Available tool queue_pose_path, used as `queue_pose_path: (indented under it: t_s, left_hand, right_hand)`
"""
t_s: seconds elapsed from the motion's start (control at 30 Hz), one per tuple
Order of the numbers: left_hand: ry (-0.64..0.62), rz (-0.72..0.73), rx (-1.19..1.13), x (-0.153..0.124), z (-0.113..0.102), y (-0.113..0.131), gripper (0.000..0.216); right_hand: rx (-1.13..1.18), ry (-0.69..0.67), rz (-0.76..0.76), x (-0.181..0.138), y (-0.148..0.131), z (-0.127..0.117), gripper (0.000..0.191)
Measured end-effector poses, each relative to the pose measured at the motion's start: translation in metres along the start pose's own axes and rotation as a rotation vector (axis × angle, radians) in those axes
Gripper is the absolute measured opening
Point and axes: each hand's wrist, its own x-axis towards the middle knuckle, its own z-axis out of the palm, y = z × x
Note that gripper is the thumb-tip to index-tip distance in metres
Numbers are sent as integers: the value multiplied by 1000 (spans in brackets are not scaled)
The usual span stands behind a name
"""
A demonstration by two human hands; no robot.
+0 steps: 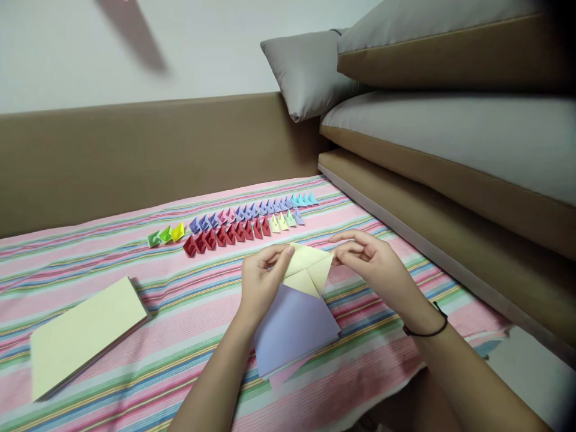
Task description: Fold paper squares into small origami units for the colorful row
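Observation:
A pale yellow sheet of paper, partly folded with a crease and a flap, is between my two hands. My left hand pinches its upper left edge, thumb on top. At the right corner, my right hand holds the paper between thumb and fingertips, the other fingers curled loosely. Under the yellow sheet lies a stack of lavender paper, with a bit of pink paper showing below it. A dark cord bracelet circles my right wrist.
Rows of small folded paper boats in several colours stand behind my hands. A thick stack of pale yellow paper lies at left on the striped cloth. Large grey and brown cushions are piled at right, with a grey pillow behind.

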Motion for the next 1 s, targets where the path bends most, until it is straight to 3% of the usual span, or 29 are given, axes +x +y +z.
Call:
queue_pose_path:
  t_s: [0.4, 0.57, 0.67, 0.87, 1.0]
  left_hand:
    - [-43, -123, -56, 3, 0, 1, 29]
    - [-118, -136, -67, 1, 3, 1, 29]
    - [-151, -137, -53, 0, 5, 1, 30]
    - [-202, -160, -85, 2, 3, 1, 31]
    - [-201, -141, -76, 4, 1, 1, 31]
  right_hand:
    - [92, -74, 90, 1, 1, -4, 22]
    - [110, -147, 160, -2, 5, 11, 39]
    - [109, -145, 184, -2, 6, 18, 36]
    - [67, -163, 222, 0, 5, 5, 38]
    - [23, -103, 214, 1, 4, 0, 38]
